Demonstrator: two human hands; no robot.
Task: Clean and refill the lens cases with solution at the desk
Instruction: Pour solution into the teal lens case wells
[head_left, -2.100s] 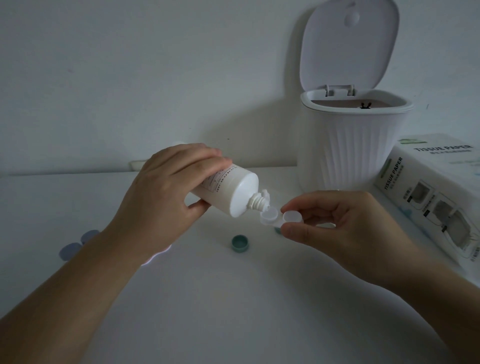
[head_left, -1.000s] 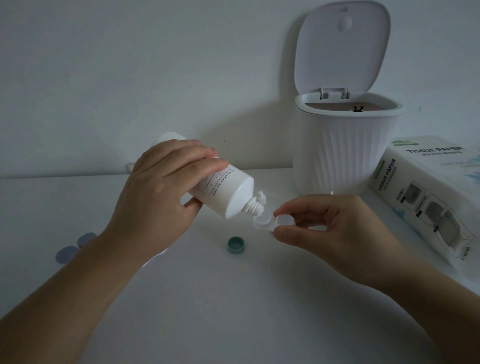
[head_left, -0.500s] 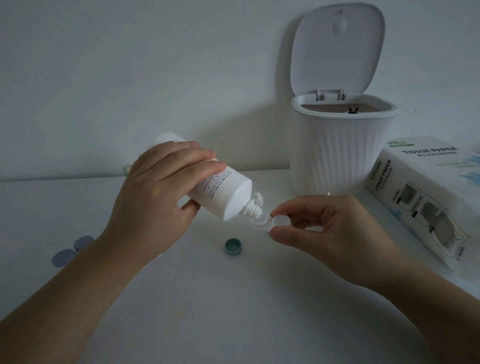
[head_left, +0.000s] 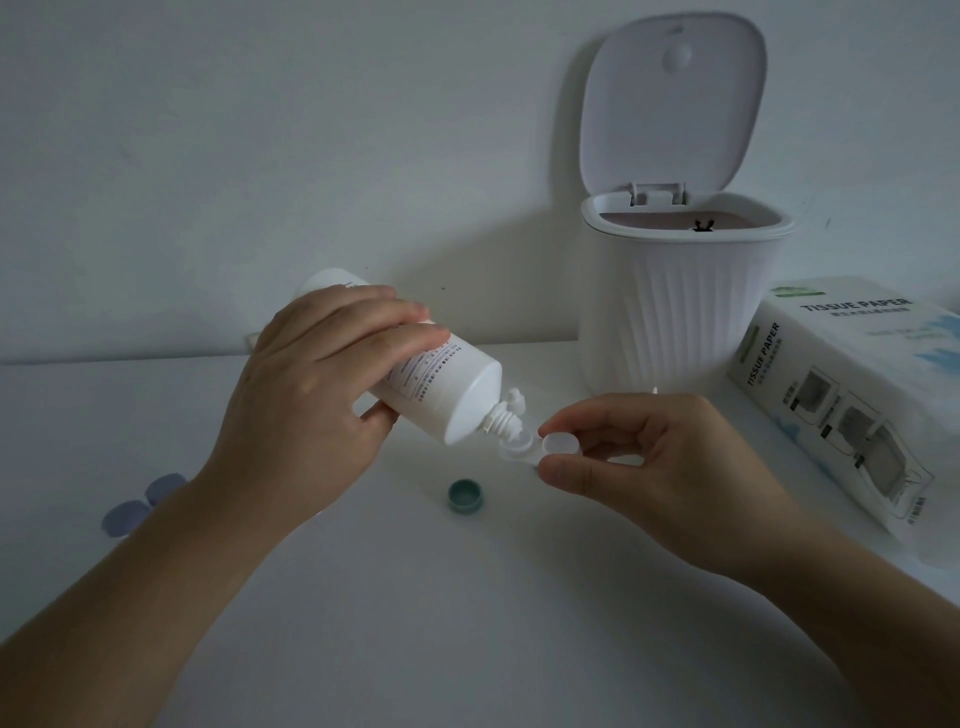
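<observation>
My left hand (head_left: 317, 395) grips a white solution bottle (head_left: 447, 395), tilted nozzle-down to the right with its flip cap open. The nozzle tip sits over the left well of a white lens case (head_left: 524, 449). My right hand (head_left: 649, 457) pinches that case by its right well between thumb and fingers, just above the desk. A green lens-case cap (head_left: 466, 493) lies on the desk below the bottle. A bluish-purple lens case (head_left: 143, 506) lies at the left, partly hidden by my left forearm.
A white ribbed desk bin (head_left: 680, 301) with its lid up stands at the back right against the wall. A pack of tissue paper (head_left: 852, 395) lies at the right edge. The white desk (head_left: 467, 623) stretches toward me.
Both hands, the bottle and the case have held nearly the same pose. The nozzle has stayed over the left well; the view has shifted slightly.
</observation>
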